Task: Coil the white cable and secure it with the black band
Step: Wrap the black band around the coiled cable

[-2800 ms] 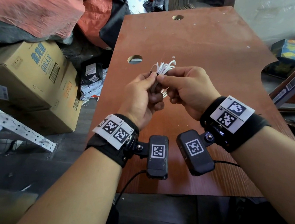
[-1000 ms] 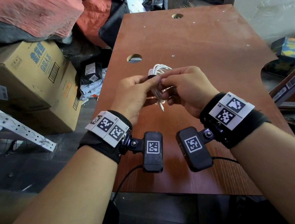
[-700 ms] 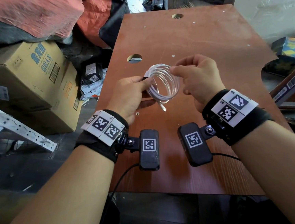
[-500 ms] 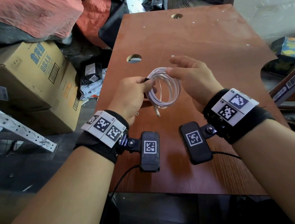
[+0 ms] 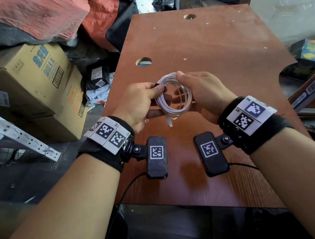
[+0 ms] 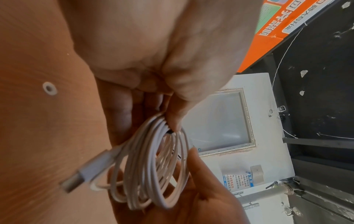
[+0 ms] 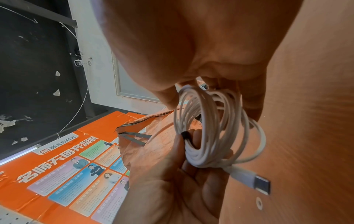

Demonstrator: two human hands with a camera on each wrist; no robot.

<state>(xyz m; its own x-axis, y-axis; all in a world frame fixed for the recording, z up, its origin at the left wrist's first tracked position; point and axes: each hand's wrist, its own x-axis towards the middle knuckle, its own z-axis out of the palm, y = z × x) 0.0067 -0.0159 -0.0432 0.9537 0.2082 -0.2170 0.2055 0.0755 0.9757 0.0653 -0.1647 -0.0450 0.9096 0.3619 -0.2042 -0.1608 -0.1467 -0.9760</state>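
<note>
The white cable (image 5: pixel 172 97), wound into a round coil, hangs between the two hands above the brown tabletop (image 5: pixel 213 44). The left hand (image 5: pixel 142 103) pinches the coil's left side between thumb and fingers, right where the black band (image 7: pixel 185 134) sits. The right hand (image 5: pixel 202 92) holds the opposite side, thumb on top, fingers curled beneath; a USB plug (image 5: pixel 170 122) dangles below.

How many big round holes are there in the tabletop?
2. One hole lies near the table's left edge, beyond the left hand. The other hole is by the far edge. The hands and cable may hide more.
</note>
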